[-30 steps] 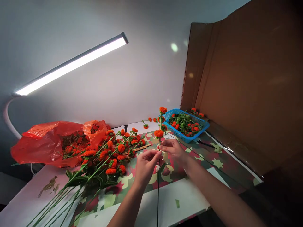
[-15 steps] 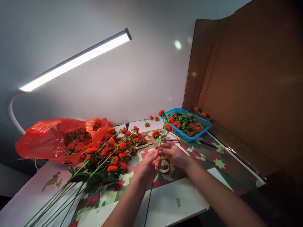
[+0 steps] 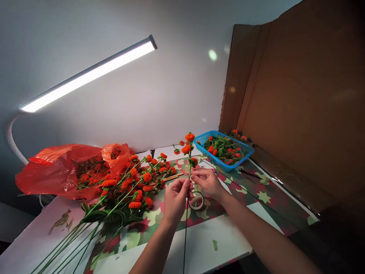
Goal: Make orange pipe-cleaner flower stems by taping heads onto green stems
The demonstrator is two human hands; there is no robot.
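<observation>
A thin green flower stem stands nearly upright over the table, with small orange pompom blooms at its top. My left hand pinches the stem just below the blooms. Just right of it, my right hand has its fingertips closed on the same stem. A roll of tape lies on the table under both hands.
A pile of finished orange-flower stems lies to the left, beside a red plastic bag holding more. A blue basket of small orange blooms sits at the back right. Brown cardboard walls the right side. A lit lamp bar hangs above.
The stem, tilted to the right half a second ago, now stands almost upright again. Both hands stay on it, and the tape roll now shows between them.
</observation>
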